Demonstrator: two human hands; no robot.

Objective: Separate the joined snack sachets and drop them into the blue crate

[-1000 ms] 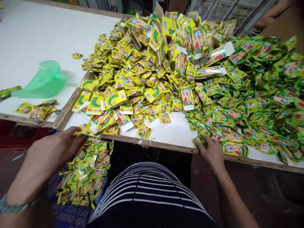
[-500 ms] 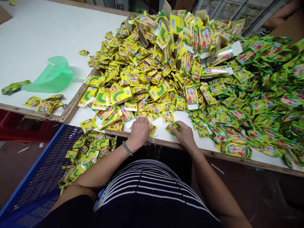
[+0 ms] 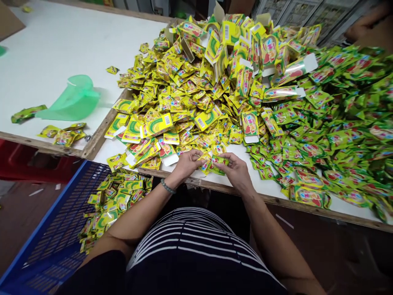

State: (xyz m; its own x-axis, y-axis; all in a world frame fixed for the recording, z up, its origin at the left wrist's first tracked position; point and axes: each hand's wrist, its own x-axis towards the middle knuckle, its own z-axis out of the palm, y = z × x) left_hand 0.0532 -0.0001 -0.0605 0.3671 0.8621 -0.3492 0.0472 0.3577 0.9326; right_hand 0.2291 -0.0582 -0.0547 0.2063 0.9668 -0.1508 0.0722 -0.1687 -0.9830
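Near the table's front edge, my left hand [image 3: 188, 165] pinches a small yellow candy packet [image 3: 204, 160] between thumb and fingers. My right hand [image 3: 238, 172] grips a green candy packet [image 3: 220, 160] by its right end. The two packets sit side by side, their edges meeting or overlapping. Just beyond my hands rises a heap of yellow packets [image 3: 190, 102] mixed with small printed cartons [image 3: 157, 125], some with flaps open. To the right spreads a heap of green packets [image 3: 310, 143].
A blue plastic basket [image 3: 52, 229] holding packed cartons stands below the table at left. A translucent green scoop [image 3: 72, 100] and loose packets [image 3: 65, 137] lie on the white tabletop [image 3: 61, 45]. A wooden strip [image 3: 102, 127] divides the table. Another person's arm [image 3: 367, 24] shows at far right.
My left hand has opened out of its curled pose, moved slightly right, and now holds a yellow packet. My right hand has brought its green packet left against it.
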